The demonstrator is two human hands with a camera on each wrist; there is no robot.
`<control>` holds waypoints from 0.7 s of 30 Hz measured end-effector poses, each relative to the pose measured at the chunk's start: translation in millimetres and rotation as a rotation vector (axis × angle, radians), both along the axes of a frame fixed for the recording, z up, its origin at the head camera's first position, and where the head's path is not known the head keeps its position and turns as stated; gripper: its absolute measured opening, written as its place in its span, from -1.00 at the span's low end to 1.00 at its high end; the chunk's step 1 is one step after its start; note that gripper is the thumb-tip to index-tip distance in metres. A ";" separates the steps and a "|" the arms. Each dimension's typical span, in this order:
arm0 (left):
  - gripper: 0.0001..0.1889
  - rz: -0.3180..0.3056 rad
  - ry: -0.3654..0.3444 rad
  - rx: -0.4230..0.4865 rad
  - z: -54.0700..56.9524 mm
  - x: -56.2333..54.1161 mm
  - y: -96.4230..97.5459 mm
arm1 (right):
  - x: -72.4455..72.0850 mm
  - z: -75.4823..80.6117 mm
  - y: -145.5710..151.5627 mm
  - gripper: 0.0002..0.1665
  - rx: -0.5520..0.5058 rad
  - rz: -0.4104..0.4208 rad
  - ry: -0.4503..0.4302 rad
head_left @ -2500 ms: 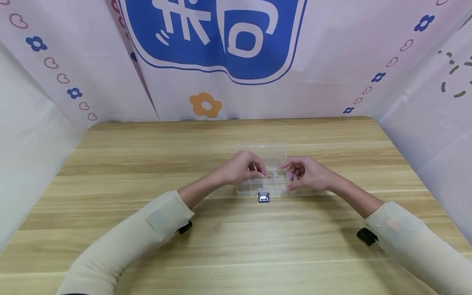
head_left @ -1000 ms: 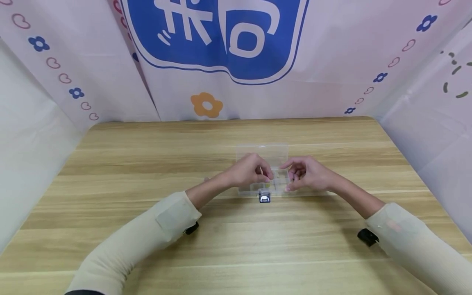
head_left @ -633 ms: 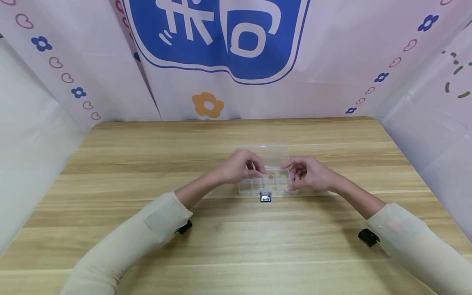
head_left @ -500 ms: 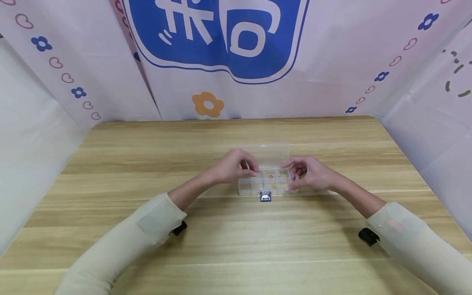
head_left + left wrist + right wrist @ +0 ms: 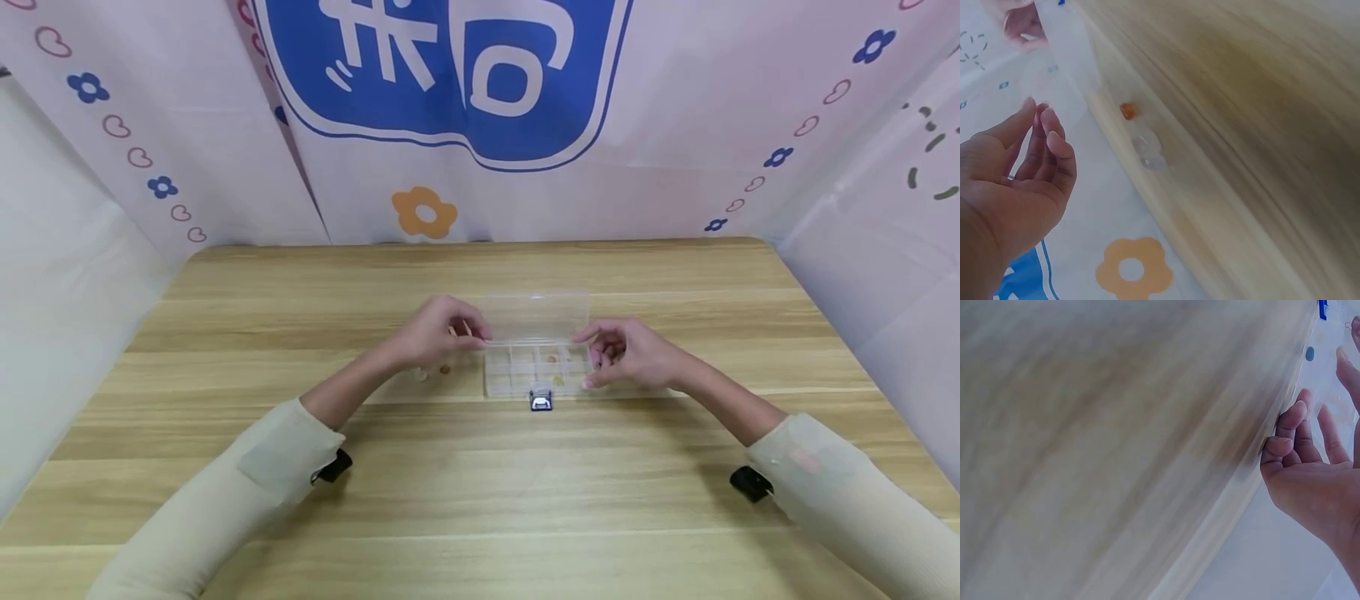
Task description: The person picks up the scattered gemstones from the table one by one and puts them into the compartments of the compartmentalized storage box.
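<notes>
A clear plastic compartment box (image 5: 498, 392) lies on the wooden table with its lid (image 5: 536, 317) folded back and a blue latch (image 5: 541, 401) at the front. In one back-row compartment is a small orange piece (image 5: 552, 359); a yellow-green piece (image 5: 558, 381) sits in the front row. My right hand (image 5: 633, 354) holds the box's right end, thumb at the front and index finger at the back corner. Just off the left back corner is my left hand (image 5: 441, 332), fingers loosely bent. Nothing shows between its fingertips in the left wrist view.
Left of the box, a small orange-brown bead (image 5: 445, 369) and clear pieces (image 5: 421, 375) lie on the table, partly under the left hand's view; the left wrist view shows the orange bead (image 5: 1127, 111) beside the clear pieces (image 5: 1147, 144). A printed cloth (image 5: 360, 192) hangs behind the table.
My left hand has drawn back leftward from over the box, uncovering its left compartments. The yellow-green piece, unseen in the oldest frame, now shows in the front row. The right hand stays in place.
</notes>
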State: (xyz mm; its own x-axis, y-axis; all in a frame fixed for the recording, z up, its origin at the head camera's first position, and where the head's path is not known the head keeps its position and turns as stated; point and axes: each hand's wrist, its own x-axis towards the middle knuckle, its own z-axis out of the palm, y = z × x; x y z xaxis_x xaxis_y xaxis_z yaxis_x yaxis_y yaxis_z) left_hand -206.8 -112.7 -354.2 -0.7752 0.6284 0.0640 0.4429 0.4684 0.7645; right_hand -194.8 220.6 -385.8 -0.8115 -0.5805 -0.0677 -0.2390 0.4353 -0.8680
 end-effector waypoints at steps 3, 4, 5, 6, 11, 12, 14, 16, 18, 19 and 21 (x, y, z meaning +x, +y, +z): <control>-0.97 -0.001 0.008 0.000 -2.5 0.1 -5.9 | 0.2 -0.3 0.2 -0.30 -0.003 0.003 0.004; -0.97 -0.001 0.009 0.001 -3.2 0.3 -7.6 | 0.2 -0.5 0.3 -0.30 -0.003 0.003 0.005; -0.97 -0.004 0.012 0.003 -3.9 0.5 -9.4 | 0.2 -0.7 0.3 -0.30 -0.003 0.003 0.006; -0.97 -0.006 0.017 0.002 -4.6 0.7 -11.3 | 0.1 -0.9 0.3 -0.30 -0.003 0.004 0.006; -0.95 0.021 0.011 -0.035 -7.2 1.9 -22.9 | -0.2 -1.4 0.3 -0.30 0.002 0.004 0.006; -0.95 0.031 0.007 -0.047 -7.7 2.1 -25.5 | -0.3 -1.5 0.3 -0.30 0.003 0.005 0.006; -0.95 0.048 -0.003 -0.061 -8.6 2.4 -30.4 | -0.3 -1.4 0.3 -0.30 0.003 0.005 0.006; -0.95 0.055 0.000 -0.067 -9.2 2.8 -34.3 | -0.3 -1.3 0.3 -0.29 0.004 0.004 0.006; -0.95 0.058 0.004 -0.072 -9.7 3.5 -37.1 | -0.3 -1.2 0.2 -0.29 0.004 0.002 0.005; -0.95 0.059 0.003 -0.074 -10.0 3.7 -38.1 | -0.3 -1.2 0.2 -0.29 0.004 0.001 0.003; -0.96 0.061 -0.001 -0.089 -10.6 4.4 -39.7 | -0.3 -1.1 -0.1 -0.29 0.005 -0.001 0.002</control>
